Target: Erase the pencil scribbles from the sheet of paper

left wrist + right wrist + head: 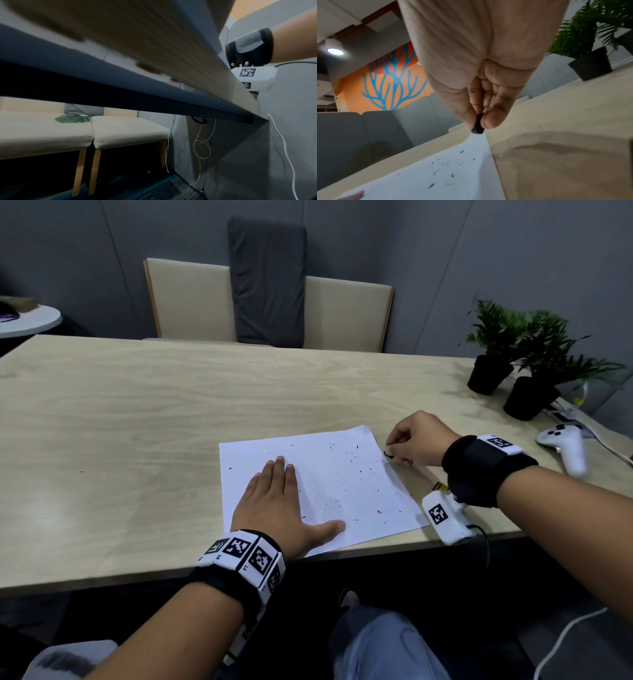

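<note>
Our left hand [274,501] lies flat, fingers spread, on the paper [342,474] at frame center. Right hand [416,440] grip is pinching a black eraser [478,125] at the sheet's right edge.

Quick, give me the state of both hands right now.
Left hand: open, pressed flat on the sheet of paper.
Right hand: closed, pinching a small black eraser at the paper's right edge.

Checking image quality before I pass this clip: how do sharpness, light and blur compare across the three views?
Head view: evenly lit and mostly sharp on the paper, with wide-angle bending of the table edge and some blur on the controller. Left wrist view: dim, the table's underside smeared. Right wrist view: the right hand is close and soft, the black eraser fairly clear.
</note>
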`<act>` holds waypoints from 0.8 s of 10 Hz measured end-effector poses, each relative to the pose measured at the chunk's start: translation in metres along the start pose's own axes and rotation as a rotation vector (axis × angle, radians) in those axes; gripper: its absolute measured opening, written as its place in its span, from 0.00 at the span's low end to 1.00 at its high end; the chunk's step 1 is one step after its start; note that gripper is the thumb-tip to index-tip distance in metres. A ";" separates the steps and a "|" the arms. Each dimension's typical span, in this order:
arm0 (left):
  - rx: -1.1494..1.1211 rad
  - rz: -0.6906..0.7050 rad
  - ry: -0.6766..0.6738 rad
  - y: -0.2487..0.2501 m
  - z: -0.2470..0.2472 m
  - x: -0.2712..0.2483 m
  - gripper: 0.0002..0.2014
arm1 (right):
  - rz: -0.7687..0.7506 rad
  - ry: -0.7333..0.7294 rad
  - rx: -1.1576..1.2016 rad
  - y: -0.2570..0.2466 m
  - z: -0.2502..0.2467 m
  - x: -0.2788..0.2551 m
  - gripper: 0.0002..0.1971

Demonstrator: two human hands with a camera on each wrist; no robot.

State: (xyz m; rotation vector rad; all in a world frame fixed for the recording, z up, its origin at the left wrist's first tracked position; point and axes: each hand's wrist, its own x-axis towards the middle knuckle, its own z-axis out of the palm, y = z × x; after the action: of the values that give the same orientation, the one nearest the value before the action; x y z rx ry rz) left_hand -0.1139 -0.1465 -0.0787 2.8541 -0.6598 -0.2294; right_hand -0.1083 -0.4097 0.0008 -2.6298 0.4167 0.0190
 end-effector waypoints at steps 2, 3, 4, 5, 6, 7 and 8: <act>0.001 -0.001 -0.001 0.001 -0.001 0.001 0.64 | -0.097 -0.155 -0.016 -0.012 0.012 -0.005 0.01; 0.002 -0.003 0.001 0.001 -0.002 0.001 0.64 | -0.096 -0.148 -0.049 -0.014 0.022 0.000 0.02; 0.003 -0.002 -0.007 0.002 -0.002 0.000 0.64 | -0.055 -0.056 -0.114 -0.017 0.016 0.007 0.02; 0.003 -0.005 -0.008 0.002 -0.003 -0.001 0.64 | -0.101 -0.083 -0.112 -0.032 0.017 0.000 0.02; 0.001 -0.006 -0.021 0.002 -0.003 -0.002 0.64 | -0.250 -0.265 0.017 -0.065 0.039 -0.029 0.01; 0.005 -0.004 -0.025 0.003 -0.003 -0.002 0.65 | -0.288 -0.296 -0.025 -0.068 0.051 -0.040 0.02; 0.003 -0.006 -0.027 0.002 -0.003 -0.001 0.66 | -0.188 -0.199 -0.051 -0.054 0.042 -0.029 0.02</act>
State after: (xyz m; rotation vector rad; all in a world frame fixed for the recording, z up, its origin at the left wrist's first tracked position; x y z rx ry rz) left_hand -0.1153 -0.1468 -0.0757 2.8614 -0.6578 -0.2680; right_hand -0.1174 -0.3369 -0.0100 -2.6735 0.1013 0.2307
